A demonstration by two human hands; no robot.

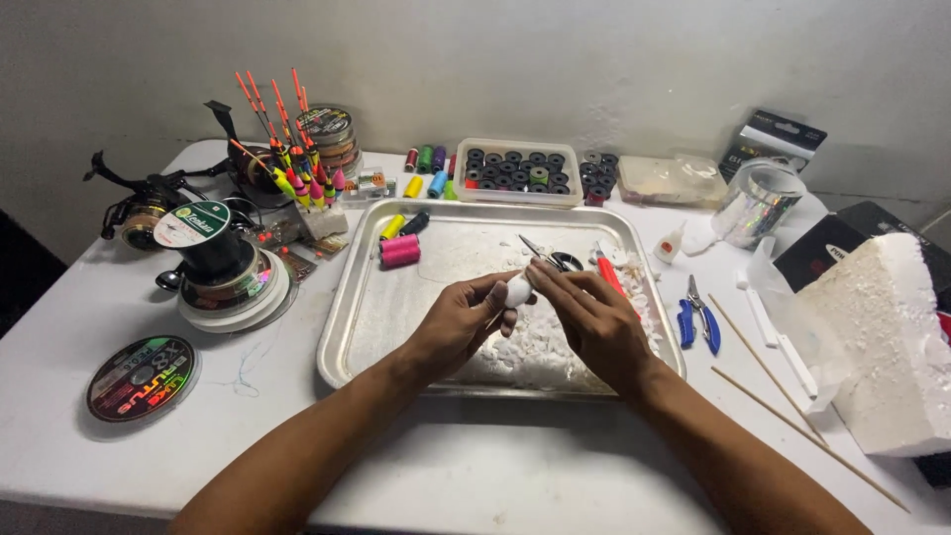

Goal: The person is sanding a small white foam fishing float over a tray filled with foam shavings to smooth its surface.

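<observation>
Two hands meet over the middle of a shallow metal tray [347,342] on a white counter [495,466]. The left hand [458,322] has its fingers [487,290] clamped on a small white foam lump [518,290], held just above the tray. The right hand [594,317] comes in from the other side, its fingers [543,276] pinched together against the same lump. Whether they also grip a tool I cannot tell.

White foam scraps [535,347] are heaped in the tray under both hands. Also in the tray are small scissors [540,252], a red-handled cutter [608,271], two pink thread spools [400,250] and a yellow one [392,226], all near the far edge.

To the right of the tray on the counter are blue-handled pliers [698,319], two thin wooden sticks [763,369] and a big block of white foam [892,347]. A small glue bottle [671,243] lies near the tray's far right corner.

To the left sit stacked spools of fishing line [223,272], a flat round line spool [139,379] nearer the front edge, and a fishing reel [139,203]. Bright orange and yellow fishing floats [292,149] stand upright behind the tray, beside a white box of black bobbins [517,173].
</observation>
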